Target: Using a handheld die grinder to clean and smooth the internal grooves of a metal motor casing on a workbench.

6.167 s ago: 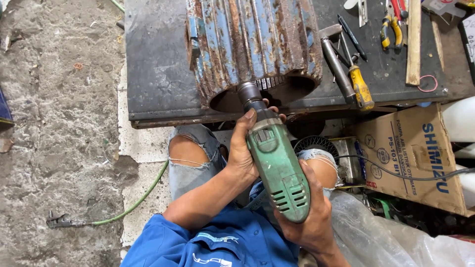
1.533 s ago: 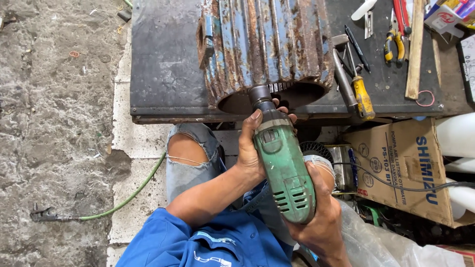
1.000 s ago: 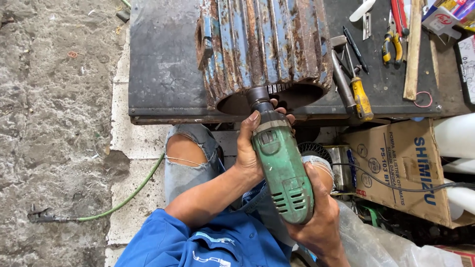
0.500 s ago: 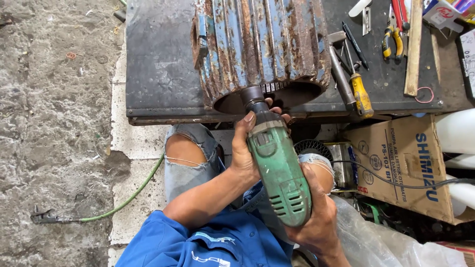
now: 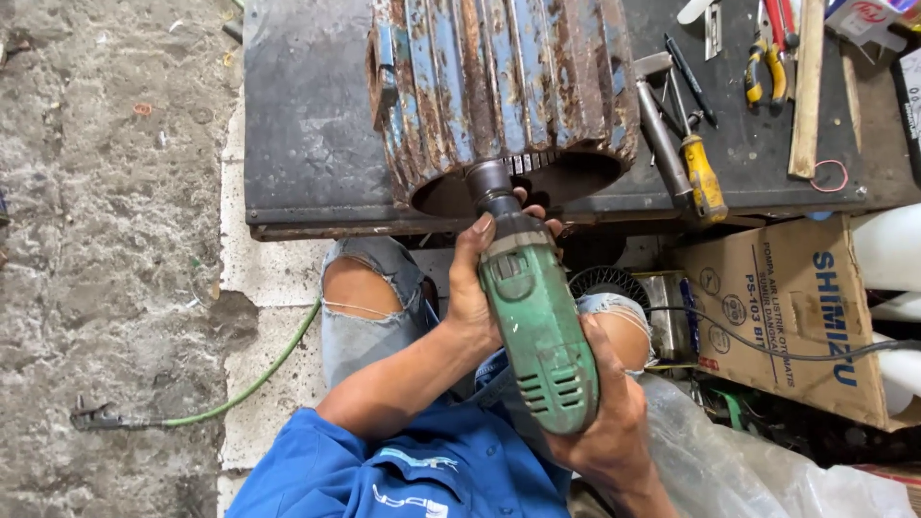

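Observation:
A green electric drill [image 5: 537, 321] points up at the open end of a rusty blue ribbed motor housing [image 5: 504, 86] lying on a dark metal table [image 5: 307, 144]. The drill's black chuck sits at the housing's lower rim. My left hand [image 5: 475, 288] wraps the front of the drill body just behind the chuck. My right hand [image 5: 604, 422] grips the rear handle from below. My knees in torn jeans show under the table edge.
A hammer [image 5: 662, 125], a yellow-handled screwdriver [image 5: 700, 173], pliers [image 5: 767, 58] and a wooden stick [image 5: 808, 86] lie on the table at right. A cardboard box [image 5: 796, 317] and a clear plastic bag [image 5: 758, 460] sit at lower right. A green hose [image 5: 249, 384] crosses the concrete floor at left.
The drill has stayed at the housing's rim with both hands on it; the view shifted slightly, and the grip looks the same.

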